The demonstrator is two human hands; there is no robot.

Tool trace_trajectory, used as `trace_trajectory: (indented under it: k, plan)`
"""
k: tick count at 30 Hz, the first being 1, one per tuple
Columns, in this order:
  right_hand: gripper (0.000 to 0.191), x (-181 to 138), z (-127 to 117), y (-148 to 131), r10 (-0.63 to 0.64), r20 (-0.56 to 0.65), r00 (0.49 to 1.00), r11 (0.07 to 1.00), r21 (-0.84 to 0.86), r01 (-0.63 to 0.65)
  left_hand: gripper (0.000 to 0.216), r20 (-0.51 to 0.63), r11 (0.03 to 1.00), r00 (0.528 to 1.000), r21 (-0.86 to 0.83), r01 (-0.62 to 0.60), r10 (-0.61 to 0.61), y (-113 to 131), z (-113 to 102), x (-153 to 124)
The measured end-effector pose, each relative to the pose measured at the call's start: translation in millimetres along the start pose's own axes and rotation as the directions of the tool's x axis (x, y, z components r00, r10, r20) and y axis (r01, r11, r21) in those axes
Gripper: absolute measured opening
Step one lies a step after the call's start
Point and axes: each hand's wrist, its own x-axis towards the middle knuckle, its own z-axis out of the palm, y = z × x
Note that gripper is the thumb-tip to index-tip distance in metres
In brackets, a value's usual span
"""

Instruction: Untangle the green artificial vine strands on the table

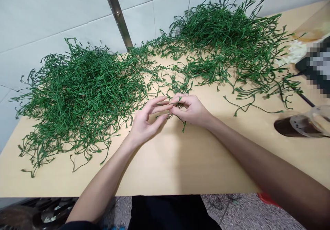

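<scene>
Near the middle of the table, my right hand (192, 109) pinches a thin green plastic stem (184, 126), whose forked tip hangs below the fingers. My left hand (145, 123) meets it from the left, fingertips touching those of the right. Its thumb and fingers close around the stem's other end, which is mostly hidden. Just beyond the hands lie several loose green stems (177, 84). A large tangled heap of the same stems (87, 82) spreads out beside my left hand. Another heap (219, 27) sits at the back right.
A clear cup with dark drink (296, 125) lies or leans at the table's right side. Behind it are a blurred dark object (317, 65) and small white pieces (296, 51). A metal post (118, 17) stands against the tiled wall (64, 10). The wooden table's (206, 175) front edge is close to me.
</scene>
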Motion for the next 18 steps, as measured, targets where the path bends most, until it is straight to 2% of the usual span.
trace_trajectory:
  k: [5, 11, 18]
  plan:
    - [0.018, 0.9, -1.2, -5.6, 0.004, 0.019, 1.000, 1.000, -0.022, -0.003, 0.043, 0.017, 0.976, 0.996, 0.199, -0.087, 0.086, -2.4, -0.8, -0.6]
    - [0.016, 1.0, -2.2, -9.7, -0.002, 0.049, 0.999, 1.000, -0.009, 0.002, 0.032, -0.017, 0.874, 0.986, 0.465, -0.139, 0.166, -7.7, -2.4, -0.1]
    - [0.012, -0.5, -0.9, -9.6, -0.008, 0.058, 0.998, 1.000, 0.002, 0.008, 0.019, -0.036, 0.817, 0.980, 0.559, -0.142, 0.195, -7.0, -2.8, -0.1]
